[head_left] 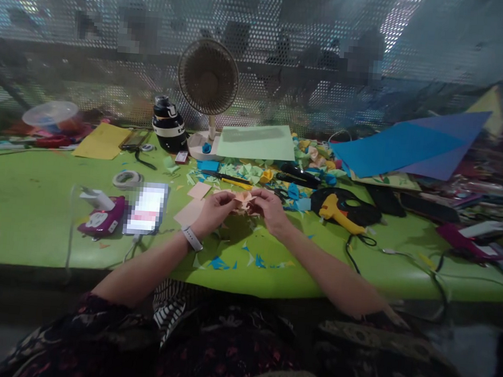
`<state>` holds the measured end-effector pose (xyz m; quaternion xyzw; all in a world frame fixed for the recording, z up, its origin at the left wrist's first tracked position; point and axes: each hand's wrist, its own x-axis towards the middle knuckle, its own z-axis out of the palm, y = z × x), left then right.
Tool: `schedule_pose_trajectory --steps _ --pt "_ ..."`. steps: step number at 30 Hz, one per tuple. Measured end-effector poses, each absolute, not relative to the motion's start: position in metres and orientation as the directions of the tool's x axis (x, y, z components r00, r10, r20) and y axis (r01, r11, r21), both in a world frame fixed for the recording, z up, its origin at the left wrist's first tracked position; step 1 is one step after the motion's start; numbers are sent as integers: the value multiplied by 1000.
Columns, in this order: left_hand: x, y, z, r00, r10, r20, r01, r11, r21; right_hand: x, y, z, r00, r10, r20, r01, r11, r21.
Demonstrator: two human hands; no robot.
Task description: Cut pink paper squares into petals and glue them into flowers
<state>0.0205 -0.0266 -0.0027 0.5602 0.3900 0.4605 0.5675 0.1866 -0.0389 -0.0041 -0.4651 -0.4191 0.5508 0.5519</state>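
Left hand (216,209) and right hand (270,210) nearly closed, peach paper (244,197) pinched by fingertips, nearer than fan (208,77).

Both hands, the left hand (219,209) and right hand (271,210), hold a small peach paper piece (244,198) over the green tabletop (31,196). Just beyond lie colourful paper scraps (248,170); a yellow glue gun (340,213) rests off to the right.
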Motion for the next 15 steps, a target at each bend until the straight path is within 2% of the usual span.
schedule_pose_trajectory --steps 8,15 --pt "19 -21 -12 271 956 108 1 -113 994 184 -40 0 58 996 -62 -242 -46 -969" --pt "19 -23 -8 295 949 108 3 -114 993 187 -38 -5 29 998 -54 -209 -47 -977"
